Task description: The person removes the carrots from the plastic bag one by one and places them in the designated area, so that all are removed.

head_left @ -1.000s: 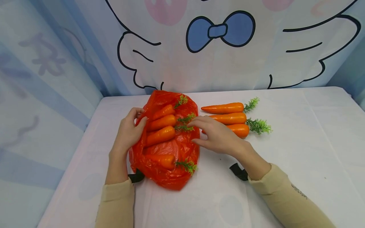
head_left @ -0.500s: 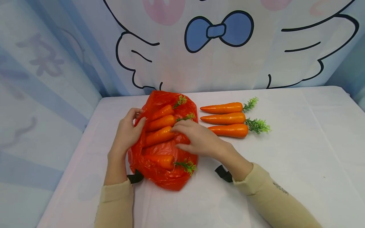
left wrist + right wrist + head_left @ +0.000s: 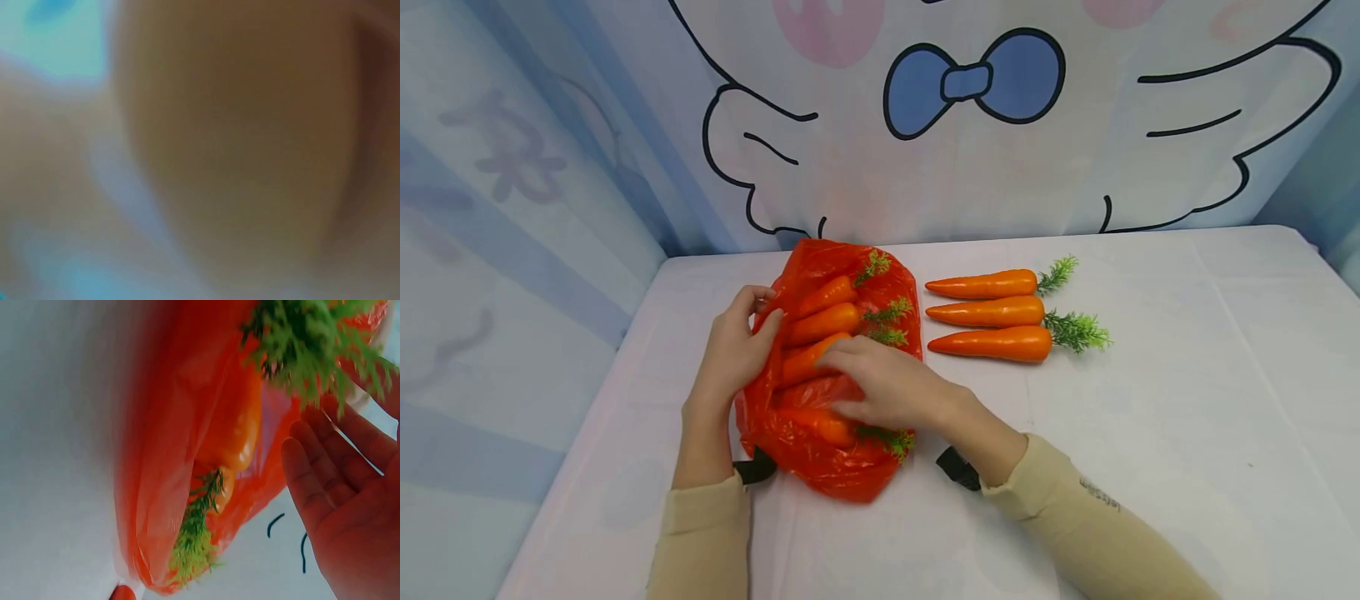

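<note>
A white table (image 3: 1187, 417) is lying under your fingers; your left hand (image 3: 733, 342) is pinching the red bag (image 3: 853, 479) by its edge. Your right hand (image 3: 887, 379) is hanging over bagged carrots (image 3: 823, 323), fingers loosely straight, gripping nothing, contact unclear; loose carrots (image 3: 988, 312) are lying right of those fingertips.

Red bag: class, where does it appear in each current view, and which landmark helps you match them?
Head: the red bag lies left of centre.
Left wrist: too blurred to tell.
Right wrist: it slants from the top middle down toward the bottom, left of centre.
Shared landmark, in head and right wrist only: the right hand.
</note>
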`<state>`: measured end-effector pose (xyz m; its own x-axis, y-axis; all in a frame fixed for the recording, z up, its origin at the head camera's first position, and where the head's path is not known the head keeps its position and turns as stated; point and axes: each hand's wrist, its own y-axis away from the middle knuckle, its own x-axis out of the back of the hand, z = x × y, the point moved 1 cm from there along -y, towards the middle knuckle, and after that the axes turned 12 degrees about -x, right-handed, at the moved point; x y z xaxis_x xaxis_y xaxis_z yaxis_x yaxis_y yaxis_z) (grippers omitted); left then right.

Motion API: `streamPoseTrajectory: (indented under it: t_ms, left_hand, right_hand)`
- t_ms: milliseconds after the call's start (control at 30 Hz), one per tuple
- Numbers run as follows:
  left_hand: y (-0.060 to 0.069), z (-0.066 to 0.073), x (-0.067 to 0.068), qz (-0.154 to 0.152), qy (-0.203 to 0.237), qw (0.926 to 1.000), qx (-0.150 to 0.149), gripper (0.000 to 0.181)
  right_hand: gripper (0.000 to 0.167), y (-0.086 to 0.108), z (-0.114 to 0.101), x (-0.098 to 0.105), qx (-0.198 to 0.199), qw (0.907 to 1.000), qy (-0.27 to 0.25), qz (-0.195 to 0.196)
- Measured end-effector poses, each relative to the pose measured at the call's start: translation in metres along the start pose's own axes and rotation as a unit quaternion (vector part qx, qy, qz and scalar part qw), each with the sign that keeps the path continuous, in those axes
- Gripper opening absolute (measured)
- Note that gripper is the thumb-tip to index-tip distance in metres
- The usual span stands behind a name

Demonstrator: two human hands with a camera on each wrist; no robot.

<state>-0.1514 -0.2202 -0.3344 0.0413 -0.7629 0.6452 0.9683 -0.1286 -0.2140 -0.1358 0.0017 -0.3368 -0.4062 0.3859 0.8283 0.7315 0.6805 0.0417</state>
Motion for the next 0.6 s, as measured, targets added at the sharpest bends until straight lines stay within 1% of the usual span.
streamPoseTrajectory:
  t_ms: [100,233,600]
  left_hand:
    - [0.0,0.0,0.0,0.0,0.003,1.0,-0.003,0.03]
    - [0.0,0.001,-0.001,0.001,0.004,1.0,-0.008,0.03]
    - [0.0,0.0,0.0,-0.001,-0.001,0.9999,-0.012,0.029]
  right_hand:
    - [0.046,0.0,-0.004,-0.005,0.002,0.9999,0.001,-0.012]
    - [0.047,0.001,-0.008,-0.01,0.003,0.9998,0.009,-0.018]
    - [0.045,-0.001,-0.01,-0.018,0.011,0.9994,0.008,-0.032]
